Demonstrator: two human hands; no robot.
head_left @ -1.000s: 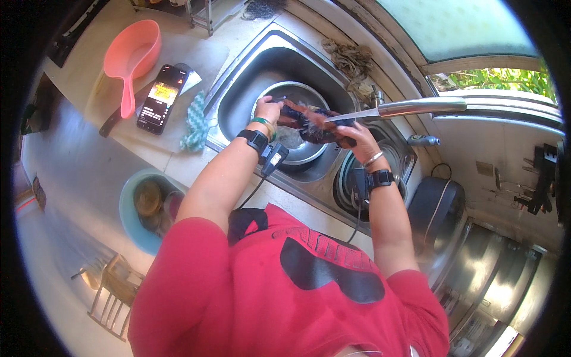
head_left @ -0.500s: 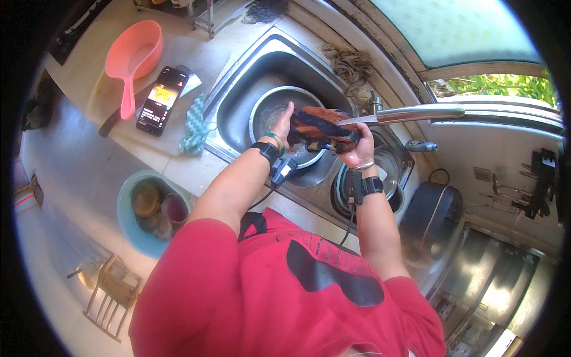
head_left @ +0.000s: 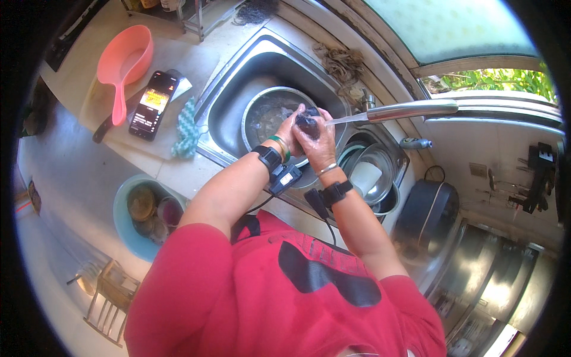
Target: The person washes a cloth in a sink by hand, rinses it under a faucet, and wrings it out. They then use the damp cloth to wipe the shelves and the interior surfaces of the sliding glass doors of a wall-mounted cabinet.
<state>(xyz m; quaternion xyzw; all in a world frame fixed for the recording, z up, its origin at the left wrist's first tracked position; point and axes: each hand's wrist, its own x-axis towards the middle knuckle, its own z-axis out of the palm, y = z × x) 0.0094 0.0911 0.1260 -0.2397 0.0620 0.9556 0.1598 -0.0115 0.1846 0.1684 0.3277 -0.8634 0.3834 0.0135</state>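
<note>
Holding a small dark lump (head_left: 307, 123) between them, the left hand (head_left: 288, 132) and right hand (head_left: 315, 143) meet over the steel bowl (head_left: 262, 113) in the sink (head_left: 238, 77). The grip of each hand is curled and pressed onto the lump from either side, fingers wrapped round it; what the lump is cannot be told.

Just beyond the grip the tap (head_left: 404, 110) reaches in, its spout almost touching the lump. Whether water runs is unclear.

Risks, as I judge them: the lump looks wet, so a loosened grip could let it drop into the bowl below and splash. Both wrists wear black bands with small boxes and cables (head_left: 285, 177) hanging just behind the grip; spray or a dip toward the bowl could wet them, and the cables could snag on the sink edge.

Left of the grip, on the desk, lie a green cloth (head_left: 188, 128), a phone (head_left: 154, 105) and a pink ladle (head_left: 122, 65); splashes flung that way could reach the phone. Right of the grip, stacked bowls (head_left: 372, 175) sit close enough for an elbow to knock.
</note>
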